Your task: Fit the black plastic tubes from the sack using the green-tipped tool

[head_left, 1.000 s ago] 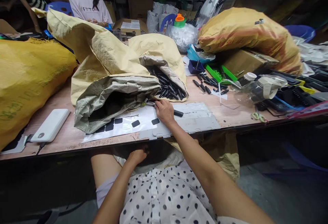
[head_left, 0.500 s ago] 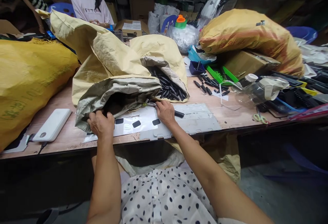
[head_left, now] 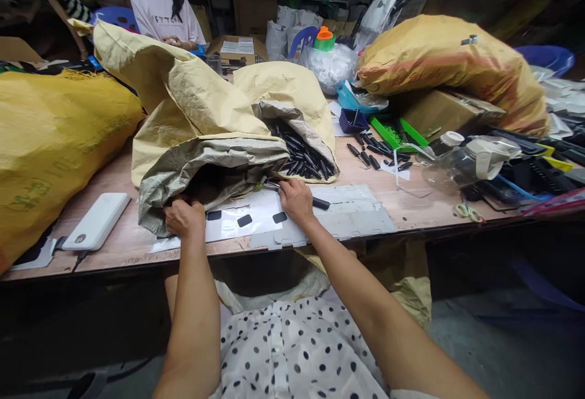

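Note:
My left hand is closed at the lower left lip of a cream paper sack, whose grey lining is folded out around a dark opening. What lies deep in that sack is hidden in shadow. To its right, my right hand wraps round a slim tool with a black handle end and a thin metal part pointing toward the sack mouth; its exact kind is unclear. Just behind this hand, a second cream sack spills black pen-shaped parts. Below the hands are white sheets with black rounded squares.
A white power bank and a yellow sack lie at left. On the right are a green tray, a clear jug, scissors and a large orange-yellow sack. Another person sits across the table.
My left hand has shifted slightly right and its fingers have curled in more at the sack's lip. The right hand stays with the tool. The whole view has moved a little.

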Available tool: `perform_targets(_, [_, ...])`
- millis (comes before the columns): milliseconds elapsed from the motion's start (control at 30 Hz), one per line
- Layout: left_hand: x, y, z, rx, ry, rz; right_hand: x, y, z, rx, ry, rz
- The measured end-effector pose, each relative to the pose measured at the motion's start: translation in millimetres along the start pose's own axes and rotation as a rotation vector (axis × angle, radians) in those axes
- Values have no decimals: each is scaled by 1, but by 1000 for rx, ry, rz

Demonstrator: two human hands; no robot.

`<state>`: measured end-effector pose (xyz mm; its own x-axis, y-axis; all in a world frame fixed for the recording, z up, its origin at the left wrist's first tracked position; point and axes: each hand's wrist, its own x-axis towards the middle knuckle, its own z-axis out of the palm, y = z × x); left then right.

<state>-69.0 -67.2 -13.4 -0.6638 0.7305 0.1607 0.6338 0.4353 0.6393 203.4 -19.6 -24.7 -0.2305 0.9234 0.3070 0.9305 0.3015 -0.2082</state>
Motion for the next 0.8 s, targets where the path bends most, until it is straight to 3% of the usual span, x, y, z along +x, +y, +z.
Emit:
perform_targets(100, [-17,13,-4,-4,170,-118,0,-1,-2,-7,-16,11])
perform_targets(233, [-40,22,-13,-103,127,102,0,-3,-5,-22,-38,25])
perform_targets(300, [-51,23,-14,-151,63,233,1,-4,-5,-22,-35,22])
perform_targets(400, [-63,23,-7,-201,-193,441,1,-4,-6,-20,-30,21])
perform_targets(467, [-66,22,0,-224,-372,525,1,-4,-6,-21,-31,26])
perform_targets(533, [-66,20,6,-243,-472,558,1,-4,-6,-23,-32,27])
perform_targets(800, [-57,13,9,-224,-410,581,1,-4,-5,-19,-35,27])
